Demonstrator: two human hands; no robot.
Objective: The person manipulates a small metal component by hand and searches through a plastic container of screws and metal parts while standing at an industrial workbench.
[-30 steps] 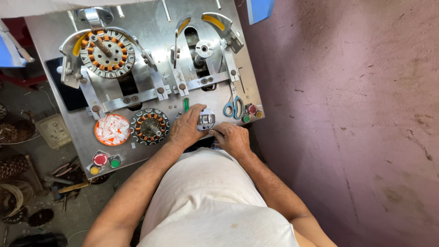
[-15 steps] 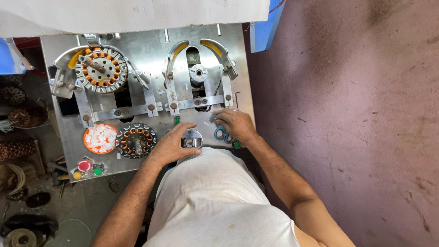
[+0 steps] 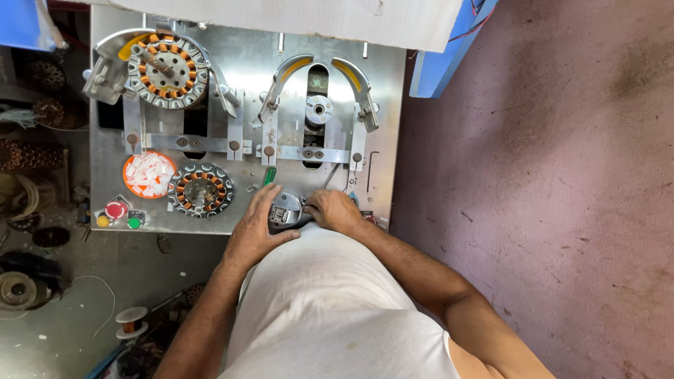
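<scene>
At the near edge of a metal machine table [image 3: 393, 105], my left hand [image 3: 256, 224] and my right hand [image 3: 335, 209] close on a small round grey metal part [image 3: 284, 209] from the left and the right. A copper-wound stator [image 3: 201, 190] lies on the table just left of my left hand. A second wound stator [image 3: 167, 70] sits clamped in the left fixture at the back. The right fixture [image 3: 317, 109], with two curved arms, holds no stator.
An orange dish of white pieces [image 3: 148, 174] sits beside the loose stator. Red, yellow and green push buttons [image 3: 116, 213] are at the table's near left corner. A wire spool [image 3: 130, 321] and dark parts lie on the floor at left. Purple floor spreads right.
My right hand has come back from the scissors at the table's right edge to the grey part. The view has shifted, so the table sits further left and higher.
</scene>
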